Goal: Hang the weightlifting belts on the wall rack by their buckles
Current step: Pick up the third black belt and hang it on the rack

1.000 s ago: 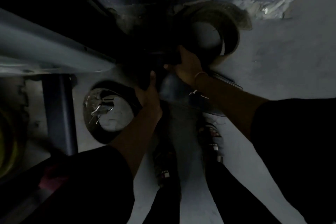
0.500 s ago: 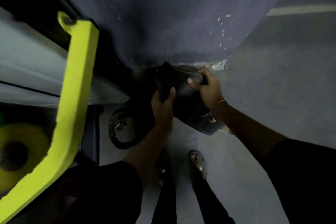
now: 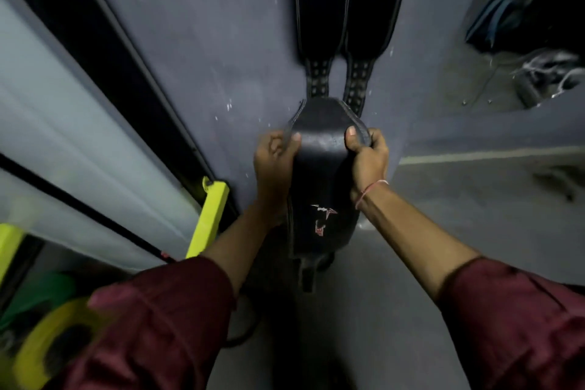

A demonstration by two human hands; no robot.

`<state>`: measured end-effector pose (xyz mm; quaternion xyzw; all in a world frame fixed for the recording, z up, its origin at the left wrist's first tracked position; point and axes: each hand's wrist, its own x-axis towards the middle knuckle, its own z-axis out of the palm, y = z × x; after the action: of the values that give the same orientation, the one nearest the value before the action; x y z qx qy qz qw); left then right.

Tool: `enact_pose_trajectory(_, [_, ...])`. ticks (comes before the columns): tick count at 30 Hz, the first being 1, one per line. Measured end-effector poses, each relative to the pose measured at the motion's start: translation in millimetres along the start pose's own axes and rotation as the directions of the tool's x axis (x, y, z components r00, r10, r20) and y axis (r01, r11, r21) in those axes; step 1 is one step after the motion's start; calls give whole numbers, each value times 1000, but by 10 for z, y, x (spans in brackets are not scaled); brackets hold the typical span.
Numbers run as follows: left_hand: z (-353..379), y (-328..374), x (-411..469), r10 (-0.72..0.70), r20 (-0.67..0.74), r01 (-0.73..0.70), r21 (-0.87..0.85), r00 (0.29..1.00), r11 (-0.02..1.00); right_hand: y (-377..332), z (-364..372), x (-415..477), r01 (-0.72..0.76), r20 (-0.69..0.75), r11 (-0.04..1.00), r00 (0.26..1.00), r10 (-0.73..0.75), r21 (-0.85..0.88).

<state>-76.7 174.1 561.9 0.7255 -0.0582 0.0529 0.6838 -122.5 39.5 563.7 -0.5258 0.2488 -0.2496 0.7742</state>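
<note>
Against the grey wall (image 3: pixel 196 51), below two hung belts (image 3: pixel 345 9), the left hand (image 3: pixel 274 165) and right hand (image 3: pixel 368 158) each grip one edge of a folded black belt (image 3: pixel 319 168), thumbs pressed on its face. This two-sided hold probably keeps the stiff leather controlled for lifting; its buckle and the rack are not visible.

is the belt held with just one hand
No, the left hand and the right hand each grip one side edge of the belt.
</note>
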Motion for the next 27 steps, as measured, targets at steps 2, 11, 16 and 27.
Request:
enact_pose_trajectory(2, [-14,385,-50,39,33,-39,-19,999,999,-370,154,-60,34,16,997,999,-35,65])
enact_pose_trajectory(11, [-100,1953,75,309,-158,-322,-65,938,945,-1882,610,-224,201,258,978,944,-206,45])
enact_pose_trajectory(16, [-180,2671,243,400,-220,-425,-80,890,901,-2477,657,-426,388,424,919,821,-382,77])
enact_pose_trajectory(27, [-326,3332,518,478,-281,-526,-129,832,840,-2621,790,-625,501,430,866,780,-454,4])
